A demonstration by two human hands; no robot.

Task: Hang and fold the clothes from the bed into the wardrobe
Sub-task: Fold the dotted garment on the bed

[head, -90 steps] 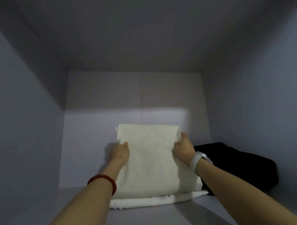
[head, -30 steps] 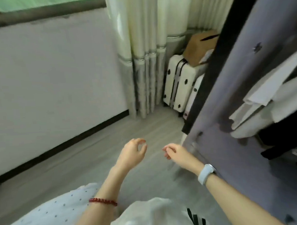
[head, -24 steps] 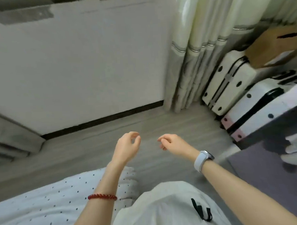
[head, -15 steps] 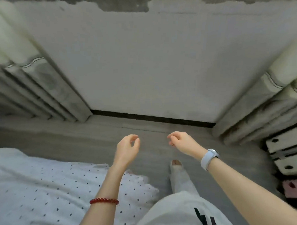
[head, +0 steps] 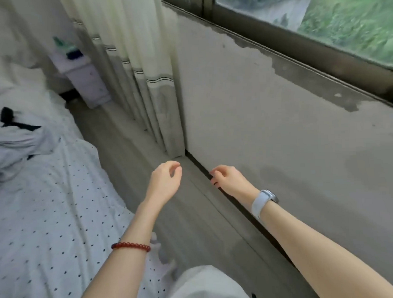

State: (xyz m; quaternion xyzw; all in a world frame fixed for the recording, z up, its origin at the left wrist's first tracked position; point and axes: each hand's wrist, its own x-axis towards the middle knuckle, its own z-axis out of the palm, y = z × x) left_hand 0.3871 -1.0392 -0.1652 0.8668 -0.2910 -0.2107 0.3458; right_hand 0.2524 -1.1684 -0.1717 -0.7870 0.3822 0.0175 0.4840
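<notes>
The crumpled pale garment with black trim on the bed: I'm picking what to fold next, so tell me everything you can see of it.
The crumpled pale garment with black trim lies in a loose, unfolded heap on the white black-dotted bedsheet, at the far left of the view. It looks like soft, thin, greyish-white fabric, bunched into folds, with a narrow black strap or ribbon across its top. It rests on the sheet only; neither of the hands touches it. Its left part is cut off by the frame, so its type is unclear.

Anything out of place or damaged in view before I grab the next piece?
Two things. The wall under the window has a dark, ragged, patchy band along its top edge, like damp or peeled paint. On the bed, a pale garment with black trim lies crumpled, not folded. Both hands hold nothing.
</notes>
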